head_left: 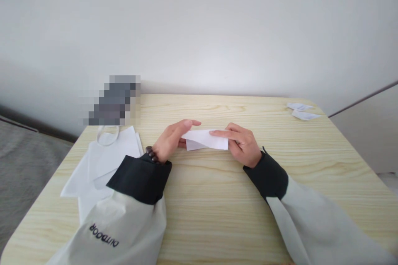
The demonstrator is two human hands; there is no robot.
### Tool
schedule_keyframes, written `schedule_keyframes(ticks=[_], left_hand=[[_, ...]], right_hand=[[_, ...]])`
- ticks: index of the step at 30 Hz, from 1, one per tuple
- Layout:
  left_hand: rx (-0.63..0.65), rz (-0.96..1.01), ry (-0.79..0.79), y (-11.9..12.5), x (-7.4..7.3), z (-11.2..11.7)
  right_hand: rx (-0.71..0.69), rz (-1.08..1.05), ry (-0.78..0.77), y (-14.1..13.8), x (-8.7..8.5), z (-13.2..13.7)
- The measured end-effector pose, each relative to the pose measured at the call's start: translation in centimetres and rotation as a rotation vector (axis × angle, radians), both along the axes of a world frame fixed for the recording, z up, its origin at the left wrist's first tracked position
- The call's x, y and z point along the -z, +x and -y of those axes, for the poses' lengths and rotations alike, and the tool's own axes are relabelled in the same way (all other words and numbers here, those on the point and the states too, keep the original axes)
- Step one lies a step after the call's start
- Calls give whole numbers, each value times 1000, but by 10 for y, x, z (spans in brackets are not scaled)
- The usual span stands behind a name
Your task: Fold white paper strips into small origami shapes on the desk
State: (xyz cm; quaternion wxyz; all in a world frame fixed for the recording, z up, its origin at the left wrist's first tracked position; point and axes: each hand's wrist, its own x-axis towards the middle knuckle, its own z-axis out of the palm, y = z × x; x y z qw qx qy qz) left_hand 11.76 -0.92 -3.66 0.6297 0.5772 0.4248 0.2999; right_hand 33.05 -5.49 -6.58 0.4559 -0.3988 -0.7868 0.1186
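Note:
A folded piece of white paper (207, 139) lies on the light wooden table (217, 198) between my hands. My left hand (171, 138) grips its left end, fingers curled over the top and thumb under. My right hand (244, 143) holds the right end, with the index finger stretched flat along the top of the paper. A dark bead bracelet (151, 154) sits on my left wrist. Both sleeves are grey with black cuffs.
A stack of white paper sheets (102, 161) lies at the table's left, partly under my left sleeve, with a thin white loop (107, 136) on top. Two small folded paper pieces (302, 110) sit at the far right corner. A pixelated dark object (113, 100) stands at the back left.

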Motion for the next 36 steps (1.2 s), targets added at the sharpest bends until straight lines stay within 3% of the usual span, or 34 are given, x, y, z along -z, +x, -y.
schedule_keyframes(ticks=[3, 12, 15, 19, 22, 36], left_hand=[[39, -159, 124, 2, 0, 1], [4, 45, -11, 4, 9, -1], [16, 28, 53, 4, 11, 0], [5, -85, 278, 5, 10, 1], [-20, -156, 341, 5, 8, 2], [-94, -220, 262, 7, 14, 3]], right_hand=[[-6, -29, -24, 0, 0, 0], [-80, -344, -519, 4, 1, 3], [38, -265, -534, -1, 0, 3], [167, -201, -479, -6, -1, 2], [159, -205, -508, -6, -1, 2], [14, -266, -522, -3, -2, 3]])
